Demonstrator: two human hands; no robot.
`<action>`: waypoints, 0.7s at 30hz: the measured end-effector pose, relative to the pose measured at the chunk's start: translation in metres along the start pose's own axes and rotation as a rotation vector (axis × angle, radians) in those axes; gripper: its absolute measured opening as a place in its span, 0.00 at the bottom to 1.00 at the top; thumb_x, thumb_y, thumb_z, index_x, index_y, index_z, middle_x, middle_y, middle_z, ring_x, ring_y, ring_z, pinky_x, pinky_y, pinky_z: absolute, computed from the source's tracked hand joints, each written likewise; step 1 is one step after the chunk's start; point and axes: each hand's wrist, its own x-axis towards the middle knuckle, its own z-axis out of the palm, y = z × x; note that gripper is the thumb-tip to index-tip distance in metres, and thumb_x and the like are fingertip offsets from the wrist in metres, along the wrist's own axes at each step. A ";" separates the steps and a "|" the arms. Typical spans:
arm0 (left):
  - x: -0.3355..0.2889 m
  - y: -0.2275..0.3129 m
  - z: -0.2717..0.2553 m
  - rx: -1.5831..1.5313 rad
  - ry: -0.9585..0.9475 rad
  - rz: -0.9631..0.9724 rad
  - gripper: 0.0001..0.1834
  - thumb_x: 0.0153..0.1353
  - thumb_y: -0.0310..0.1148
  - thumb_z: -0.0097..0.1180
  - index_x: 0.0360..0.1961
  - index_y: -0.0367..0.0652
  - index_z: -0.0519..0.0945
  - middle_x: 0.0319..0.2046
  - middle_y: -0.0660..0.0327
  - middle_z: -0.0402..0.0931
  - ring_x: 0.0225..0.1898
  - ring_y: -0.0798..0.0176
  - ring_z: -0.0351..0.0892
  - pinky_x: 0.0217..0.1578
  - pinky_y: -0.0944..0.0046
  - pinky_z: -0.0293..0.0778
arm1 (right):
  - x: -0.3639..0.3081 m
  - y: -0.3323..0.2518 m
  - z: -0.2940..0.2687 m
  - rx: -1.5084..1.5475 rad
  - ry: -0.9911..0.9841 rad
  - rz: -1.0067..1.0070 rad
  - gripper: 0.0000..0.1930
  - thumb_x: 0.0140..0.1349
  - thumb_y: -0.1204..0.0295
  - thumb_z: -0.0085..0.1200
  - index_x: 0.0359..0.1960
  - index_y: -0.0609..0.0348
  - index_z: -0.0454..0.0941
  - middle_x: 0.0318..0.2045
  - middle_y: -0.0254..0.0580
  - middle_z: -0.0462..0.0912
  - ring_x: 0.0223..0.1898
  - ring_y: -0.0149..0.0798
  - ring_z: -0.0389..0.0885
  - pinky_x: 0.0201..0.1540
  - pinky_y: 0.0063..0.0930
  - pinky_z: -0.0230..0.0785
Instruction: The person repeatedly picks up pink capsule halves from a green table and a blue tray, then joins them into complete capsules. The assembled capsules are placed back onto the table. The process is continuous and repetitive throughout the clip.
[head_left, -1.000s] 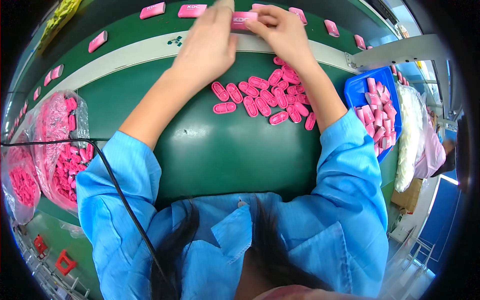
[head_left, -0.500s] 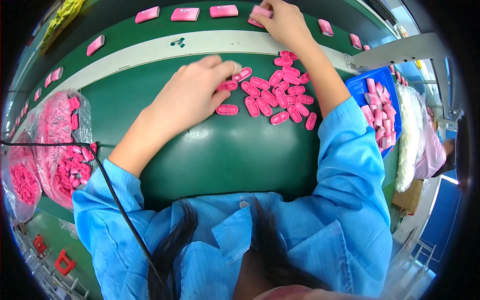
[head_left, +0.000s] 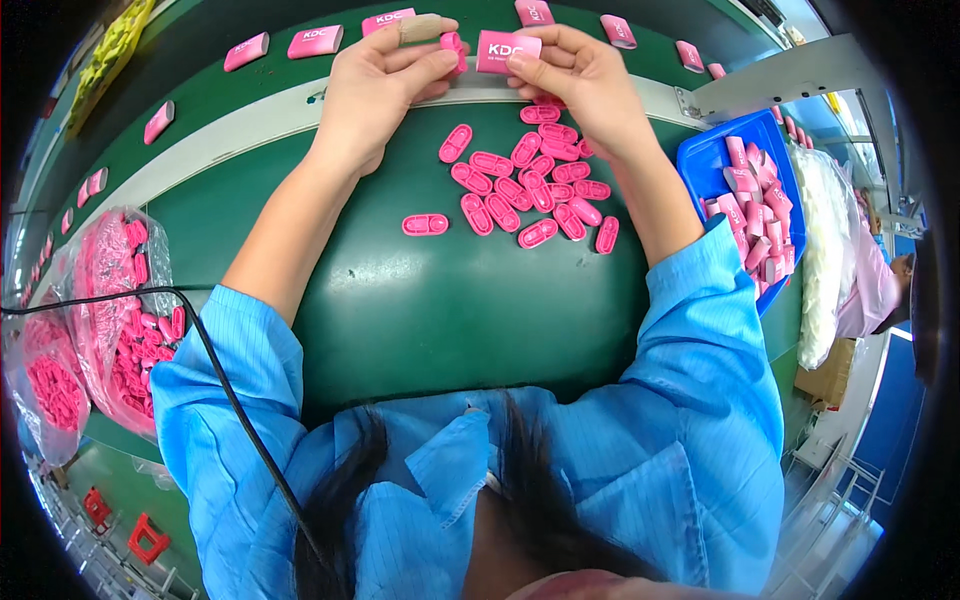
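My left hand (head_left: pixel 368 105) is closed on a small pink plastic piece (head_left: pixel 455 52), pinched between thumb and fingers and seen nearly edge-on. Just to its right, a pink printed sleeve (head_left: pixel 497 50) is gripped between the thumb and fingers of my right hand (head_left: pixel 590 90). A small gap separates the two things, which I hold above the pale strip (head_left: pixel 240 145) at the far side of the table. Below my hands, several pink oval plastic pieces (head_left: pixel 538 190) lie loosely grouped on the green table (head_left: pixel 450 300). One oval piece (head_left: pixel 425 225) rests apart at their left.
More pink sleeves (head_left: pixel 315 41) lie spaced out on the green surface beyond the strip. A blue bin (head_left: pixel 690 165) full of sleeves stands at the right, under a metal arm (head_left: pixel 790 80). Clear bags (head_left: pixel 100 300) of pink pieces sit at the left, crossed by a black cable (head_left: pixel 210 345).
My left hand has risen from the oval pieces with one in its grip. My right hand has brought a sleeve back from the far surface toward it. The far sleeves appear farther left.
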 end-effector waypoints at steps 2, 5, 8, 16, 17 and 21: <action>-0.002 0.002 0.001 0.034 0.025 0.035 0.18 0.56 0.26 0.58 0.50 0.37 0.75 0.39 0.57 0.79 0.38 0.67 0.80 0.40 0.70 0.77 | 0.001 0.005 -0.002 0.055 -0.016 0.038 0.15 0.60 0.74 0.55 0.47 0.65 0.72 0.37 0.40 0.81 0.35 0.29 0.80 0.40 0.19 0.73; -0.005 0.003 0.006 0.024 0.024 0.039 0.20 0.56 0.27 0.59 0.52 0.37 0.74 0.40 0.56 0.80 0.39 0.67 0.80 0.41 0.70 0.76 | 0.000 0.004 0.005 0.080 -0.008 0.058 0.15 0.60 0.73 0.56 0.48 0.64 0.72 0.38 0.40 0.81 0.35 0.28 0.80 0.40 0.18 0.73; -0.010 0.008 0.010 0.076 0.014 0.083 0.23 0.55 0.25 0.57 0.52 0.30 0.70 0.39 0.47 0.78 0.40 0.52 0.79 0.43 0.63 0.75 | -0.001 0.007 0.004 0.111 -0.016 0.053 0.16 0.59 0.73 0.56 0.48 0.65 0.72 0.39 0.41 0.81 0.35 0.29 0.80 0.40 0.19 0.73; -0.014 0.017 0.007 0.239 0.029 0.113 0.20 0.56 0.29 0.59 0.51 0.35 0.75 0.42 0.54 0.79 0.43 0.65 0.79 0.44 0.70 0.75 | -0.006 -0.002 0.010 0.014 0.036 -0.061 0.15 0.58 0.75 0.57 0.47 0.66 0.73 0.39 0.43 0.81 0.35 0.30 0.80 0.42 0.21 0.74; -0.011 0.011 0.004 0.231 0.016 0.118 0.20 0.56 0.29 0.60 0.50 0.34 0.75 0.42 0.54 0.79 0.44 0.65 0.79 0.45 0.69 0.75 | -0.007 -0.004 0.012 -0.002 0.048 -0.069 0.15 0.58 0.76 0.57 0.46 0.66 0.74 0.38 0.43 0.81 0.35 0.30 0.80 0.41 0.21 0.75; -0.020 0.013 0.010 0.620 0.093 0.324 0.17 0.56 0.29 0.58 0.47 0.35 0.77 0.28 0.51 0.80 0.29 0.62 0.82 0.31 0.68 0.76 | -0.012 -0.007 0.017 -0.081 0.077 -0.128 0.15 0.57 0.77 0.58 0.46 0.67 0.74 0.37 0.44 0.82 0.35 0.30 0.80 0.41 0.21 0.75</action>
